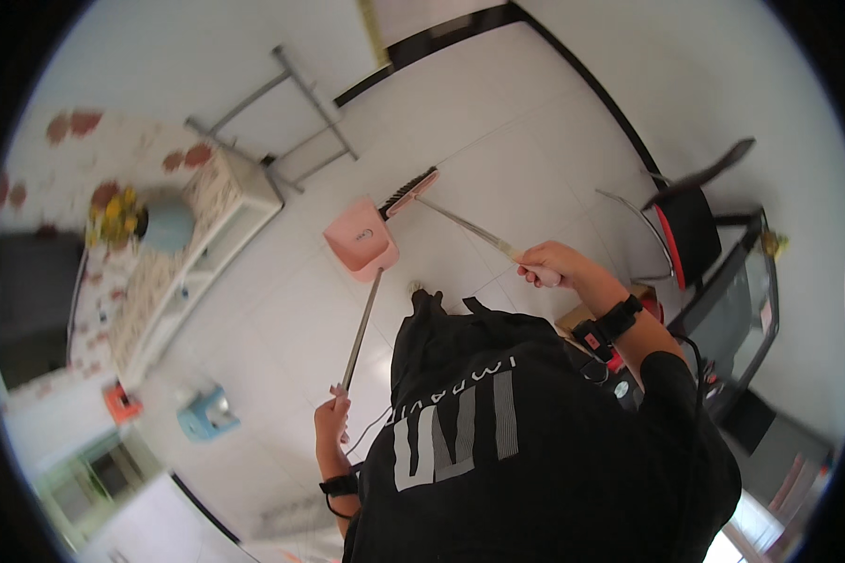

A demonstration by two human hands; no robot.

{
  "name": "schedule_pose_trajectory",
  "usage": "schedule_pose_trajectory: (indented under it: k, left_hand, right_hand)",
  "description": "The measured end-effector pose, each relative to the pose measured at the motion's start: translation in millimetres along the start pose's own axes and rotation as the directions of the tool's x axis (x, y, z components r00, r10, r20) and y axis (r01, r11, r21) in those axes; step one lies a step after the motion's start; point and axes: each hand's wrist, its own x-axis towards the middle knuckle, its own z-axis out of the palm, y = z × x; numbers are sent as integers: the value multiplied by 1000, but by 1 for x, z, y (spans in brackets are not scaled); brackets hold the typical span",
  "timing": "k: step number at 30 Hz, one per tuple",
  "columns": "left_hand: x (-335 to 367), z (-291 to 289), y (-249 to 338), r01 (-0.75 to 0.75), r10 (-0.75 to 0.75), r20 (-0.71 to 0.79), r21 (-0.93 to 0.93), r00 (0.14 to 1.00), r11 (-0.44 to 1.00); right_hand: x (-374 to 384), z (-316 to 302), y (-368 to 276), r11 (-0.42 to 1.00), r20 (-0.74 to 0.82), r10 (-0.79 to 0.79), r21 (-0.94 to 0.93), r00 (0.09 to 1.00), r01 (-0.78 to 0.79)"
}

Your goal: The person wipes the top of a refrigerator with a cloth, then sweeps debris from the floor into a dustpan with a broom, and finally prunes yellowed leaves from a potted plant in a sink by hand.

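Observation:
My left hand (pixel 331 421) is closed around the upper end of the long handle of a pink dustpan (pixel 355 235). The pan rests on the pale tiled floor in front of me. In my right hand (pixel 549 263) I grip the light pink end of a broom's handle. The broom (pixel 407 193), with a pink head and dark bristles, lies just beyond the dustpan's right side, its bristles close to the pan's edge. Whether they touch I cannot tell. Black bands circle both my wrists.
At the left stands a long low white cabinet (pixel 218 228) bearing a blue-grey vase (pixel 166 225) with yellow flowers. A grey metal frame (pixel 300 122) leans at the far wall. A blue stool (pixel 207 414) is at lower left. A black and red chair (pixel 687 235) and a glass-topped table (pixel 737 314) stand right.

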Motion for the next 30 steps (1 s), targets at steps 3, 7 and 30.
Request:
schedule_pose_trajectory:
  k: [3, 7, 30]
  left_hand:
    - [40, 4, 76, -82, 83, 7, 238, 997, 968]
    - [108, 24, 228, -413, 387, 178, 587, 905, 696]
    - [208, 494, 925, -455, 546, 598, 801, 587, -389]
  right_hand:
    - [14, -36, -1, 997, -22, 53, 61, 998, -52]
    - [22, -77, -8, 968, -173, -24, 242, 985, 66]
    - [92, -523, -196, 741, -432, 41, 618, 901, 262]
